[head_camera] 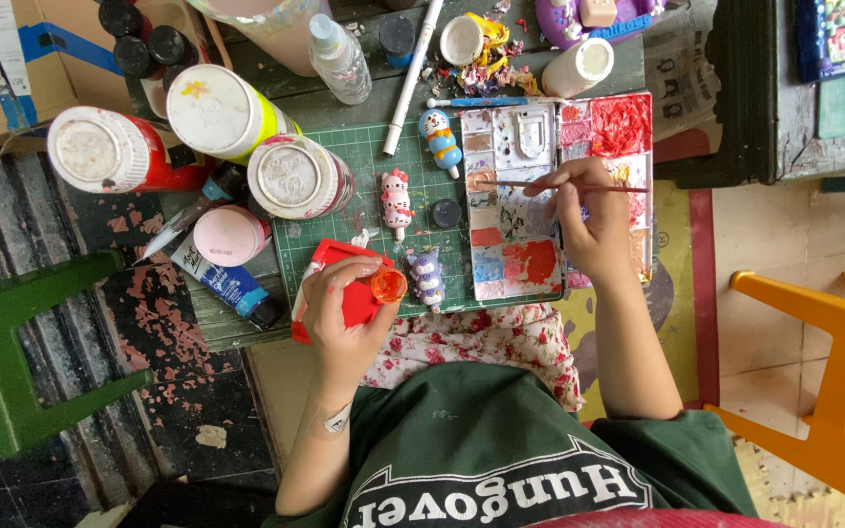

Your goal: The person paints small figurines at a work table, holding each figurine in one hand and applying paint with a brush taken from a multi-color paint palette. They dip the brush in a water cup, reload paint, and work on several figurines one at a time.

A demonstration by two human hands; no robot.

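holding red figurine (356,288) in left hand (336,318) grip; right hand (584,220) pinching thin brush (559,185) over paint palette (515,269).

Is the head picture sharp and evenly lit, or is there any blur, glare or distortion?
Head view: soft, even daylight, no strong shadows; the palette and right hand with the brush are sharp; the white jar lids look somewhat washed out; the wide lens leans the jars outward near the edges.

red object (356,293) half hidden under the left hand (339,313); yellow chair (833,391) cut by the right edge
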